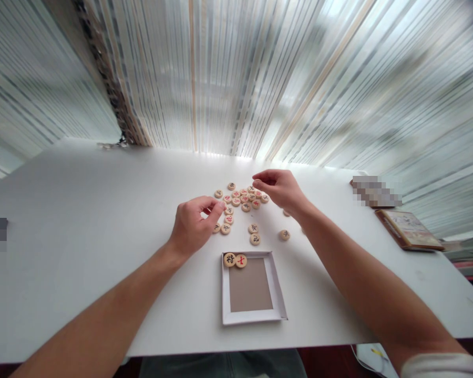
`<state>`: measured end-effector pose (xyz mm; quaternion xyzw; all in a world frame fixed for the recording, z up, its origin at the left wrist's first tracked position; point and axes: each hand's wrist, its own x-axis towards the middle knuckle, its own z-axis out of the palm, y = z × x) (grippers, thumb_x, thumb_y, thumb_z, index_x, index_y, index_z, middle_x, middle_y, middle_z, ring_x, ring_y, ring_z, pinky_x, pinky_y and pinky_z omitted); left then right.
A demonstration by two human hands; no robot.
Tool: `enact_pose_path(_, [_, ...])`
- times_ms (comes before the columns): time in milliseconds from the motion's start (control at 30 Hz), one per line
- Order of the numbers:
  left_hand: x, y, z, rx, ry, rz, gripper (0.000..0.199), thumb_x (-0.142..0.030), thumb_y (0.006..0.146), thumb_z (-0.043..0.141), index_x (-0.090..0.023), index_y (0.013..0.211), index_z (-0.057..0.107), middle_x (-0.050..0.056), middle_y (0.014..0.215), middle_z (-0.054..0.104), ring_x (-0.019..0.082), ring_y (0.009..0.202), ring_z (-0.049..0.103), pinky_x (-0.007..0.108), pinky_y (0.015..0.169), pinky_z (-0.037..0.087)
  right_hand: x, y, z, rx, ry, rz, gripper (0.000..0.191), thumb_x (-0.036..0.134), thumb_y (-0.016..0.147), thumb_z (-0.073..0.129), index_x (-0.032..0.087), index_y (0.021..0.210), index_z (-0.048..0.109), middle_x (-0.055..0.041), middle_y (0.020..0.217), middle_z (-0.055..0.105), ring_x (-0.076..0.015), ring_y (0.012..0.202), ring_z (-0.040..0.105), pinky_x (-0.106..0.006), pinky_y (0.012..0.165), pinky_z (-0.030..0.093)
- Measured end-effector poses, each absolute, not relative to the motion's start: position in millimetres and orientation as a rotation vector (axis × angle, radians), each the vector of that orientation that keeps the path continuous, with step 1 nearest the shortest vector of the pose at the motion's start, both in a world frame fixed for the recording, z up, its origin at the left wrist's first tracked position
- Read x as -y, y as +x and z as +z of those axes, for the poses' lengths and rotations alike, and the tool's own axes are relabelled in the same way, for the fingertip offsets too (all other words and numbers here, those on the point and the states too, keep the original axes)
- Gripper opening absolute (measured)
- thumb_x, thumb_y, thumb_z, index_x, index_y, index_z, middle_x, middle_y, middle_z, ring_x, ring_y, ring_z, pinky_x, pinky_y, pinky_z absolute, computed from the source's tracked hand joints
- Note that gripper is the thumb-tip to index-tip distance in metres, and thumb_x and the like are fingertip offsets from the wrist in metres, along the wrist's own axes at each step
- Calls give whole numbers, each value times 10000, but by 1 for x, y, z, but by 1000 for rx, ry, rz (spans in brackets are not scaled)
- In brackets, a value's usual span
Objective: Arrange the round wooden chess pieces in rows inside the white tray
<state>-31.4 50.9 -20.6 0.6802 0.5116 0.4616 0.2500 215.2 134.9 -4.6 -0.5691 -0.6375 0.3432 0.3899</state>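
Observation:
My left hand (pixel 195 223) is over the left side of a loose cluster of round wooden xiangqi pieces (pixel 236 201). Its thumb and forefinger meet in a pinch; whatever lies between the tips is too small to make out. At the far right of the cluster, my right hand (pixel 281 189) hovers with curled fingers, thumb and forefinger slightly apart, no piece visible between them. The pieces carry red or black characters. Nearer me, a shallow white box tray (pixel 278 294) holds a black-marked piece (pixel 229 260) and a red-marked piece (pixel 240 261) side by side in its far left corner.
Several single pieces, such as a black-marked one (pixel 285 235), lie between the cluster and the tray. A brown-edged book or box (pixel 410 231) rests at the right table edge, with another blurred-out item (pixel 374 191) behind it. A striped curtain (pixel 220 79) hangs along the white table's (pixel 102 220) far edge.

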Motion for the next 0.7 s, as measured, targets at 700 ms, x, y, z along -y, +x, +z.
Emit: enact_pose_path(700, [-17,-10,-12,-1024,1804,1152,172,-271,871,849,-209,1029,828,34,854,832,196,777,765,313,788,636,-16,200,-18,1134,-909,1651,223,328,803,993,216,952,871,-33,841,827,-148,726,732,-280,715,626])
